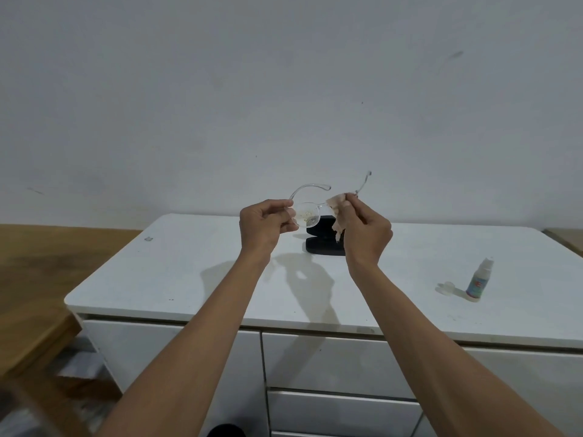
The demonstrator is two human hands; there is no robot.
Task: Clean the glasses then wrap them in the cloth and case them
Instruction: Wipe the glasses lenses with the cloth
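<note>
Clear-framed glasses (pixel 307 214) are held up in the air above the white cabinet top (pixel 195 272), temples unfolded and pointing away from me. My left hand (pixel 265 227) pinches the left lens rim. My right hand (pixel 366 230) presses a small beige cloth (pixel 337 209) around the right lens, which the cloth hides. Droplets or smears show on the left lens. Behind the hands, an open black glasses case (pixel 321 244) lies on the cabinet top, partly hidden.
A small spray bottle (pixel 479 280) stands at the right of the cabinet top with its clear cap (pixel 448 287) lying beside it. A wooden surface (pixel 47 279) adjoins on the left. Drawers front the cabinet below. A plain wall rises behind.
</note>
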